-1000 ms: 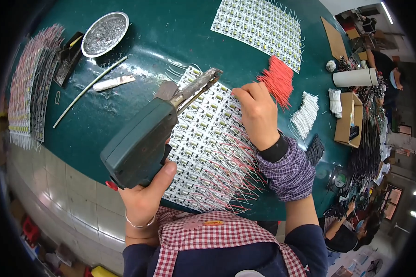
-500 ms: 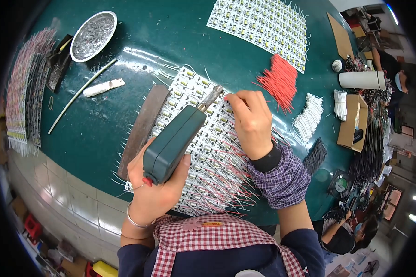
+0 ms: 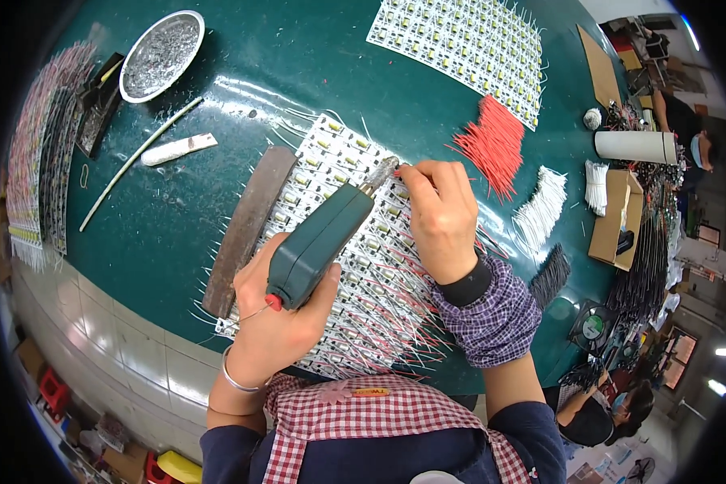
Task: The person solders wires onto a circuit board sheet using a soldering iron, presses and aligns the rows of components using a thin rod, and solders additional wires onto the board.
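My left hand [image 3: 286,315] is closed round the dark green body of a soldering gun [image 3: 319,246]. Its tip reaches the upper right edge of a white circuit board panel [image 3: 331,145], which carries rows of small parts with red and white wires. Right beside the tip, my right hand [image 3: 444,214] pinches a thin red wire, mostly hidden by the fingers, against the board's edge. A brown bar [image 3: 250,230] lies along the panel's left side.
To the right lie bundles of red wires [image 3: 492,149], white wires [image 3: 540,210] and black wires [image 3: 551,278]. Another board panel [image 3: 460,48] lies at the far side. A metal bowl [image 3: 198,40] and wired boards [image 3: 40,161] are at the left. A small fan [image 3: 591,327] stands at the right edge.
The soldering gun has moved slightly right and up, bringing its tip close to my right fingertips. My right hand has barely shifted and still pinches the wire.
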The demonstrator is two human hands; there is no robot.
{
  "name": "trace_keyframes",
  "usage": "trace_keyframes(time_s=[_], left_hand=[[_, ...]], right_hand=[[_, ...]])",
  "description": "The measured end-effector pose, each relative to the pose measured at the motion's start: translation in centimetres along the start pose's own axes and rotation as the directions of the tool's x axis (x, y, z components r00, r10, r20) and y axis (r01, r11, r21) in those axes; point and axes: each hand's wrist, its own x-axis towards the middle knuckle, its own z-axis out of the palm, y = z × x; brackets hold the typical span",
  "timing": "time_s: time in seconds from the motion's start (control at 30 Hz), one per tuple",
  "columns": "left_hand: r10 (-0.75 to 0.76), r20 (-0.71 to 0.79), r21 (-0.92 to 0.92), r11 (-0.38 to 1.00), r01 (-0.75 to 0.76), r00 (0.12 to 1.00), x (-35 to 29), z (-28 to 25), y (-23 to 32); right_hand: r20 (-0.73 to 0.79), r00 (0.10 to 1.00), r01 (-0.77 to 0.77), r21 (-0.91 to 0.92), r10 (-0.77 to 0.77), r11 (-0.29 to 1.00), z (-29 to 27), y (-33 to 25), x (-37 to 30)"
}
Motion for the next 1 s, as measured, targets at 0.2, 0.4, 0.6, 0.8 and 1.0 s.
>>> trace_keyframes(time_s=[0.2,0.4,0.6,0.8,1.0], left_hand=[[-0.029,0.028,0.058,0.998,0.027,0.999,0.0,-0.2,0.2],[0.114,0.014,0.216,0.97,-0.114,0.993,-0.2,-0.8,0.8],[-0.008,-0.306,0.076,0.997,0.033,0.952,-3.1,-3.8,4.9],[0.038,-0.137,0.222,0.975,-0.007,0.99,-3.5,-3.8,4.4],[0.052,-0.161,0.138,0.99,-0.03,0.986,-2.1,-1.9,2.2]], right_hand=[[0.002,1.0,0.008,-0.026,-0.008,1.0,-0.1,-0.2,0.1],[0.009,1.0,0.016,-0.049,-0.015,0.999,-0.1,-0.2,0.2],[-0.011,1.0,0.016,-0.032,-0.016,0.999,-0.2,-0.5,0.4],[0.005,1.0,0.003,-0.017,-0.003,1.0,-0.2,-0.3,0.3],[-0.071,0.997,-0.003,0.045,0.006,0.999,-0.8,-0.4,-0.2]])
